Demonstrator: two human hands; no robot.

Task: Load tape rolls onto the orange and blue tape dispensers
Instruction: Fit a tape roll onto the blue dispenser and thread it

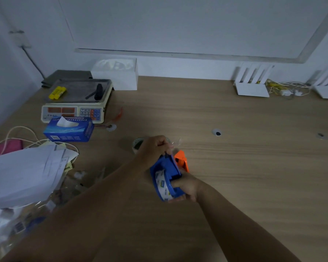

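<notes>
The blue tape dispenser (169, 167) is held over the middle of the wooden desk, with a white-cored tape roll (162, 183) seated in it. My right hand (186, 188) grips its lower end from the right. My left hand (155, 148) pinches the dispenser's top front end, fingers closed; a clear strip of tape (176, 141) seems to run from there. The orange dispenser (182, 160) lies on the desk just behind the blue one, partly hidden. Another clear tape roll (137, 144) lies on the desk behind my left hand, mostly covered.
A blue tissue box (69, 129) and an electronic scale (74, 101) stand at the left rear. Loose papers (25, 173) and plastic packaging (17, 224) crowd the left front. A white box (116, 74) and white routers (252, 86) with cables line the back wall.
</notes>
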